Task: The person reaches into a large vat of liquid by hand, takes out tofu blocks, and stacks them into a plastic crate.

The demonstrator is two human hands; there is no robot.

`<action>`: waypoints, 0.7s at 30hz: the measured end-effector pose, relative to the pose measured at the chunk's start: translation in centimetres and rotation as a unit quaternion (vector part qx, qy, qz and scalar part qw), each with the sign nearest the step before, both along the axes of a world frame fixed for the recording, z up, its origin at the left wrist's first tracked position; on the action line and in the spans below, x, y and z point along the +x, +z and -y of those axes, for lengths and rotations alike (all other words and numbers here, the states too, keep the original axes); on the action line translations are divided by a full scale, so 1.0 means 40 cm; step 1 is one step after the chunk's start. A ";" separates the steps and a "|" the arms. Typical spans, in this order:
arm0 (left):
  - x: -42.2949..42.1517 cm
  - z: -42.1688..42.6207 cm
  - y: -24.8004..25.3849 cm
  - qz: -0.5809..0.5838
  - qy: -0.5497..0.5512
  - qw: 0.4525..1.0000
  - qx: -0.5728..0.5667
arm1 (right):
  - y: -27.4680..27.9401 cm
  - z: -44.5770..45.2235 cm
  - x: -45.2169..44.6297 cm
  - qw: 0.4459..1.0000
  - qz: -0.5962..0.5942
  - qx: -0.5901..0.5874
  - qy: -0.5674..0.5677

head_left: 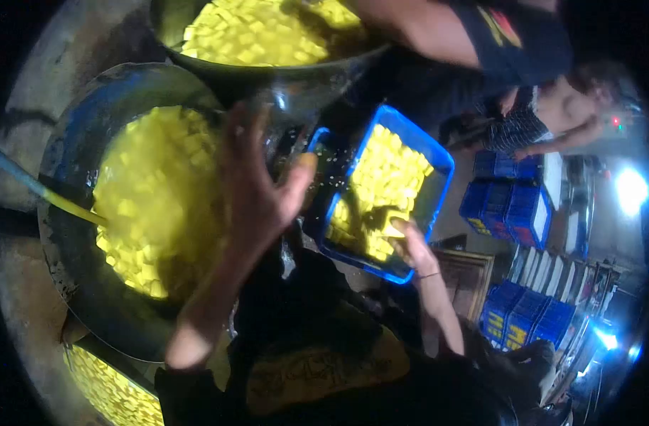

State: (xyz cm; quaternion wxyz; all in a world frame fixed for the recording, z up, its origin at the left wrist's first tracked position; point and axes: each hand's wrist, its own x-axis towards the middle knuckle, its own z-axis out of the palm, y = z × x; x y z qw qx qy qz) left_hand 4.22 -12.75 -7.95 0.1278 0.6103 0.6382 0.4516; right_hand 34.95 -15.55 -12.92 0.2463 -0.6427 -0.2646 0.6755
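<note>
My left hand (260, 188) is raised at the right rim of a large dark wok (76, 284), its fingers spread and nothing held. Yellow cubes that look like tofu (150, 192) lie in cloudy yellow liquid in this wok; my forearm hides part of them. My right hand (414, 248) is inside a blue plastic crate (446, 170), its fingers closed around a yellow tofu block (394, 223). Rows of similar yellow blocks (385, 167) fill much of the crate.
A long handle (51, 195) leans into the wok. Another person's arm (427, 32) reaches over a second wok (267, 60) of yellow cubes. More cubes (115, 383) fill a container at lower left. Blue crates (527, 312) and another person (544, 117) are at the right.
</note>
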 end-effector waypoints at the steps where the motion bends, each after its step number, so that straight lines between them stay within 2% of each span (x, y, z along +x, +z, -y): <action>1: -0.010 0.008 -0.017 -0.038 0.021 0.999 -0.027 | -0.077 0.023 0.041 0.998 0.017 -0.048 -0.034; 3: -0.019 0.028 -0.072 -0.031 0.007 0.999 -0.021 | -0.242 0.086 0.150 1.000 -0.008 -0.024 -0.009; 4: -0.014 0.034 -0.089 -0.023 -0.001 1.000 -0.012 | -0.298 0.099 0.180 0.990 0.109 0.019 0.086; 5: -0.008 0.033 -0.083 -0.026 0.002 1.000 -0.015 | -0.413 0.123 0.219 0.944 0.231 0.038 0.232; 6: -0.007 0.031 -0.070 -0.015 0.013 0.999 -0.044 | -0.524 0.146 0.256 0.862 0.347 0.059 0.365; 7: -0.006 0.033 -0.063 -0.001 0.026 0.997 -0.074 | -0.586 0.166 0.254 0.800 0.420 0.036 0.428; 8: -0.007 0.038 -0.066 -0.003 0.032 0.997 -0.076 | -0.627 0.186 0.248 0.770 0.455 0.006 0.446; 10: -0.036 0.044 -0.058 0.048 0.007 0.995 -0.090 | -0.656 0.199 0.226 0.749 0.472 -0.036 0.463; 11: -0.059 0.049 -0.048 0.040 0.029 0.995 -0.090 | -0.652 0.200 0.221 0.740 0.477 -0.046 0.473; 12: -0.089 0.049 -0.036 0.126 0.036 0.986 -0.103 | -0.648 0.193 0.224 0.724 0.482 -0.056 0.490; 14: -0.187 0.077 -0.009 0.292 0.061 0.948 -0.110 | -0.582 0.147 0.198 0.691 0.485 -0.063 0.531; 16: -0.306 0.116 0.010 0.237 0.123 0.959 -0.095 | -0.489 0.060 0.158 0.661 0.503 -0.044 0.555; 17: -0.356 0.138 0.017 0.218 0.153 0.959 -0.096 | -0.421 0.004 0.118 0.675 0.511 0.013 0.532; 18: -0.415 0.179 -0.017 0.219 0.172 0.956 -0.088 | -0.335 -0.054 0.053 0.717 0.495 0.112 0.477; 19: -0.480 0.232 -0.094 0.350 0.117 0.923 -0.106 | -0.221 -0.108 -0.044 0.767 0.434 0.234 0.410; 20: -0.503 0.252 -0.144 0.363 0.099 0.911 -0.168 | -0.056 -0.156 -0.188 0.814 0.301 0.333 0.368; 21: -0.525 0.271 -0.195 0.371 0.080 0.896 -0.229 | 0.074 -0.183 -0.330 0.837 0.158 0.420 0.313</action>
